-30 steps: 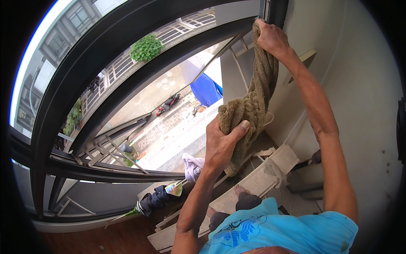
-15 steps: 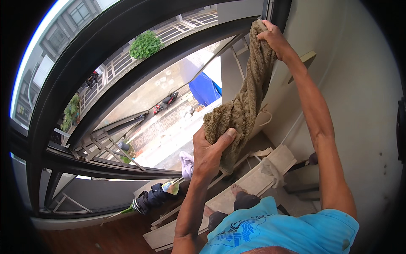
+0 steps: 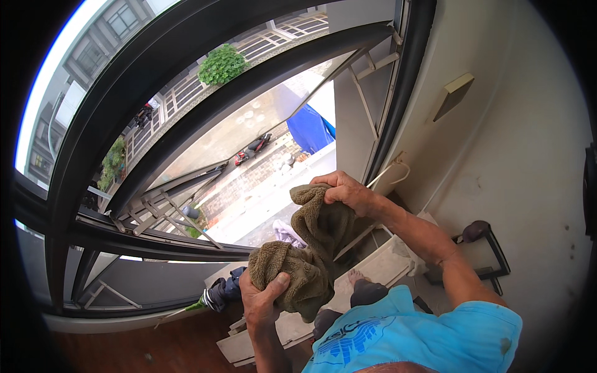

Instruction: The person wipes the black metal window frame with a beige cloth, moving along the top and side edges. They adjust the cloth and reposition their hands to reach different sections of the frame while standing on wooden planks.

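Brown towel (image 3: 287, 267): left hand (image 3: 256, 302) grips bunched near part, right hand (image 3: 349, 194) pinches far part, presumably keeping slack folds from dropping.

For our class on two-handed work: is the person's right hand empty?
No, the right fingers grip one part of the brown cloth while the left fingers hold another, bunched part.

Daylight from the left bleaches the strip of ground (image 3: 264, 210) outside. Fisheye distortion bows the window frame (image 3: 124, 74); corners fall black.
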Tool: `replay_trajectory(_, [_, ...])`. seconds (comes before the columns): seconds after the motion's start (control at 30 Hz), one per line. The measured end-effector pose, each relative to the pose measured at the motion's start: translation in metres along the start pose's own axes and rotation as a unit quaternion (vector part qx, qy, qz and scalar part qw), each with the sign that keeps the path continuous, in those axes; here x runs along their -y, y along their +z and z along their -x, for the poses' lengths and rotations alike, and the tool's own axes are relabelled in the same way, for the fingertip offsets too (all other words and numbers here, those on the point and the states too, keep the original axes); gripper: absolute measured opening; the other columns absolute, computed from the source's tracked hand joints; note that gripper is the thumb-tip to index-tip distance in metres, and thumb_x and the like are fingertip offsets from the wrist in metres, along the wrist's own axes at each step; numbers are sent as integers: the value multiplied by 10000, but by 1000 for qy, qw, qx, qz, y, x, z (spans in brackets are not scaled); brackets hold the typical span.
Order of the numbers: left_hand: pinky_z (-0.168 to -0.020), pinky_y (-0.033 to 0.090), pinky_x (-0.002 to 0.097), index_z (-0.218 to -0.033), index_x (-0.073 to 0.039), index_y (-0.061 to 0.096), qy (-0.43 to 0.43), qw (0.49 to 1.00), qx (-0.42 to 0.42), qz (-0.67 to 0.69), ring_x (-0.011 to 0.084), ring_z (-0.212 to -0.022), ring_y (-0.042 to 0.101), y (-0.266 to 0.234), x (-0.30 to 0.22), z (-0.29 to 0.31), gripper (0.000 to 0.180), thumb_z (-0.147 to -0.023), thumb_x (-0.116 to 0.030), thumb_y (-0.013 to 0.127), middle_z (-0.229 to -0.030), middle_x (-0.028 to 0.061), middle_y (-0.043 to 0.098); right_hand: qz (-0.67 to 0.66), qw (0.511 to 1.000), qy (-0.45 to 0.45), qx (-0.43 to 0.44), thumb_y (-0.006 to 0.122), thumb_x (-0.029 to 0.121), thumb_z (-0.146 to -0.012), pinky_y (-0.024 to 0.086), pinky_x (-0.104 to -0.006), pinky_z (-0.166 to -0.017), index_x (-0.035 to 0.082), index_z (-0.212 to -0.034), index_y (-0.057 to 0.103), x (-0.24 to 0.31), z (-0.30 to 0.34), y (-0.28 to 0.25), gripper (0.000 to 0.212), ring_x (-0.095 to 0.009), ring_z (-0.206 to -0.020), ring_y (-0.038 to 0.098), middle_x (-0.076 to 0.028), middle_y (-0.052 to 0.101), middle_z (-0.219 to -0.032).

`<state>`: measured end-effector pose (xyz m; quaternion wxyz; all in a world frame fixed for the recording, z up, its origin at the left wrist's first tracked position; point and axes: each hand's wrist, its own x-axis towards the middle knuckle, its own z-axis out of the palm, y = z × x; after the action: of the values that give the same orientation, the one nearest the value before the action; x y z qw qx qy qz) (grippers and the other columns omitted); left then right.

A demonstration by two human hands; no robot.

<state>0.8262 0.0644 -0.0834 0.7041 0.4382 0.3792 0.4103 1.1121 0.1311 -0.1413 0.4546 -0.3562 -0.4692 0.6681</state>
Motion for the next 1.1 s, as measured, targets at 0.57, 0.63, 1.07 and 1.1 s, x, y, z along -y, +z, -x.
replay_trajectory(0.57, [-885, 552, 361, -1298, 87, 534, 33, 998, -23, 43, 220, -1014, 669, 13, 10, 6, 438, -904, -67, 646, -1199, 176, 651, -299, 872, -218, -322, 453, 28, -986, 591, -377, -901, -37, -1278, 557, -26, 16, -82, 316, -228, -961, 700, -135, 691, -1087])
replay_trajectory(0.63, [-899, 545, 356, -1298, 82, 538, 32, 998, 0, 52, 215, -1015, 668, 27, 5, -6, 427, -910, -63, 640, -1203, 170, 650, -288, 855, -254, -349, 462, 37, -992, 588, -375, -893, -44, -1246, 574, 1, 11, -90, 290, -232, -946, 699, -134, 692, -1068])
replay_trajectory(1.07, [-891, 559, 322, -1293, 70, 552, 80, 991, 73, 78, 177, -964, 679, 93, -19, -55, 398, -940, -71, 672, -1137, 131, 679, 102, 721, -506, -462, 662, 56, -832, 489, -266, -646, -30, -926, 703, 138, -83, -118, 134, -93, -683, 581, -42, 662, -762])
replay_trajectory(1.1, [-890, 559, 321, -1290, 70, 553, 85, 991, 66, 76, 177, -959, 680, 93, -20, -53, 395, -940, -69, 671, -1136, 133, 679, 190, 687, -479, -513, 672, 61, -795, 483, -267, -609, -15, -925, 702, 140, -89, -105, 153, -91, -634, 569, -25, 653, -722])
